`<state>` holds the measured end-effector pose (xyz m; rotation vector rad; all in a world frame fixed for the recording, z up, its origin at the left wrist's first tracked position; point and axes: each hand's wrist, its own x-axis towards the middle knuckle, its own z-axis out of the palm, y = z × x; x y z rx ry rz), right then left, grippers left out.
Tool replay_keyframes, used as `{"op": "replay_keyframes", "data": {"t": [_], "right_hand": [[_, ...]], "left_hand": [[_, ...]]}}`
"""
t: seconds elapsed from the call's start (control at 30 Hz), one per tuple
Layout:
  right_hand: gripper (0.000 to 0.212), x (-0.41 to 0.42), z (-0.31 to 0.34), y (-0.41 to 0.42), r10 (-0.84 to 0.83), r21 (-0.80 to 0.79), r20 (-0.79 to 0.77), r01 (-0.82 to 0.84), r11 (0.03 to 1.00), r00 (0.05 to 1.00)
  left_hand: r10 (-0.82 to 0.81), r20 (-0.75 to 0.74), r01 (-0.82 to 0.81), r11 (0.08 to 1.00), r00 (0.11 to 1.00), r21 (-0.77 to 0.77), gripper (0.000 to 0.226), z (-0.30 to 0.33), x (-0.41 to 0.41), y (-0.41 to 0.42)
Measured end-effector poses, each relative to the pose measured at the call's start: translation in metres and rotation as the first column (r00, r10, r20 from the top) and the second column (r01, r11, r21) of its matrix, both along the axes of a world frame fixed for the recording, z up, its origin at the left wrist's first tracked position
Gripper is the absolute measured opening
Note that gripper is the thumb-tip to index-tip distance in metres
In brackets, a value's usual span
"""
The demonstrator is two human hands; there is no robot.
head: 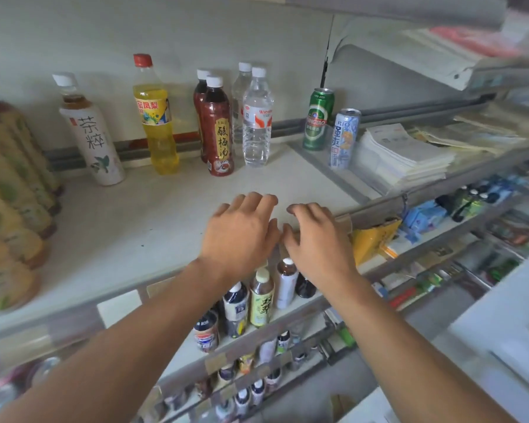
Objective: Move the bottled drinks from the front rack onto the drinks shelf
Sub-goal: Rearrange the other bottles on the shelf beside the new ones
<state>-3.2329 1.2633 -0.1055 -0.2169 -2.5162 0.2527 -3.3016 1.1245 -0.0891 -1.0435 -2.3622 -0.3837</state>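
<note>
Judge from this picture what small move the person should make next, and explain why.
Probably draw both hands back to fetch another bottle. The left hand and right hand hover over the shelf holding nothing, and bare space lies before the standing bottles, such as the yellow drink bottle.

Your left hand [240, 232] and right hand [313, 239] hover empty, fingers loosely curled, over the shelf [153, 218] front edge. At twelve o'clock stand two water bottles [257, 117]; at eleven, a yellow drink bottle [156, 117]; at one, a green can [317, 119].
</note>
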Motion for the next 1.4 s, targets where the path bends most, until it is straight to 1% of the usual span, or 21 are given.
{"op": "replay_keyframes", "data": {"t": [0.07, 0.17, 0.2, 0.27, 0.43, 0.53, 0.63, 0.73, 0.8, 0.9, 1.0, 1.1, 1.23, 1.3, 1.4], "right_hand": [[0.029, 0.023, -0.01, -0.004, -0.017, 0.046, -0.006, 0.017, 0.999, 1.0], [0.023, 0.06, -0.03, -0.012, -0.078, 0.093, 0.004, 0.078, 0.993, 0.997], [0.021, 0.073, -0.037, -0.015, -0.108, 0.093, 0.006, 0.107, 0.99, 0.994], [0.02, 0.099, -0.052, -0.025, -0.169, 0.085, 0.015, 0.168, 0.982, 0.985], [0.023, 0.155, -0.105, -0.05, -0.259, 0.105, 0.149, 0.245, 0.964, 0.954], [0.022, 0.186, -0.144, -0.066, -0.283, 0.099, 0.273, 0.266, 0.959, 0.919], [0.024, 0.213, -0.184, -0.077, -0.286, 0.076, 0.38, 0.278, 0.957, 0.88], [0.024, 0.237, -0.229, -0.08, -0.269, 0.038, 0.468, 0.285, 0.958, 0.842], [0.025, 0.252, -0.263, -0.082, -0.261, 0.0, 0.496, 0.301, 0.954, 0.828], [0.034, 0.275, -0.32, -0.086, -0.23, -0.058, 0.55, 0.311, 0.949, 0.803], [0.029, 0.3, -0.385, -0.085, -0.216, -0.075, 0.663, 0.351, 0.933, 0.717], [0.03, 0.326, -0.449, -0.081, -0.21, -0.052, 0.74, 0.366, 0.929, 0.639], [0.036, 0.349, -0.537, -0.073, -0.161, -0.098, 0.822, 0.415, 0.904, 0.546], [0.039, 0.352, -0.579, -0.066, -0.161, -0.098, 0.836, 0.43, 0.897, 0.525], [0.041, 0.346, -0.639, -0.058, -0.142, -0.137, 0.864, 0.495, 0.858, 0.484]], "left_hand": [[-0.07, -0.063, 0.068, 0.997, 0.996, -0.034, 0.032, -0.012, 0.016, -0.008], [-0.177, -0.07, 0.176, 0.984, 0.982, -0.021, 0.022, -0.032, 0.04, -0.017], [-0.206, -0.052, 0.205, 0.979, 0.977, -0.02, 0.021, -0.038, 0.048, -0.02], [-0.253, 0.02, 0.254, 0.966, 0.967, -0.048, 0.026, -0.054, 0.062, -0.026], [-0.342, 0.178, 0.373, 0.909, 0.923, -0.187, 0.033, -0.114, 0.093, -0.045], [-0.331, 0.287, 0.409, 0.87, 0.899, -0.275, 0.033, -0.153, 0.114, -0.054], [-0.308, 0.34, 0.425, 0.832, 0.888, -0.356, 0.038, -0.194, 0.134, -0.062], [-0.277, 0.43, 0.452, 0.806, 0.859, -0.383, 0.044, -0.237, 0.153, -0.067], [-0.236, 0.477, 0.447, 0.803, 0.847, -0.395, 0.042, -0.267, 0.164, -0.068], [-0.166, 0.513, 0.42, 0.799, 0.842, -0.431, 0.035, -0.321, 0.177, -0.068], [-0.095, 0.604, 0.428, 0.791, 0.791, -0.436, 0.032, -0.382, 0.189, -0.069], [-0.115, 0.62, 0.444, 0.798, 0.776, -0.408, 0.031, -0.443, 0.201, -0.066], [-0.106, 0.641, 0.456, 0.79, 0.76, -0.41, 0.037, -0.529, 0.21, -0.061], [-0.097, 0.658, 0.468, 0.779, 0.747, -0.417, 0.042, -0.569, 0.214, -0.059], [-0.08, 0.681, 0.485, 0.763, 0.727, -0.428, 0.04, -0.626, 0.217, -0.061]]}}
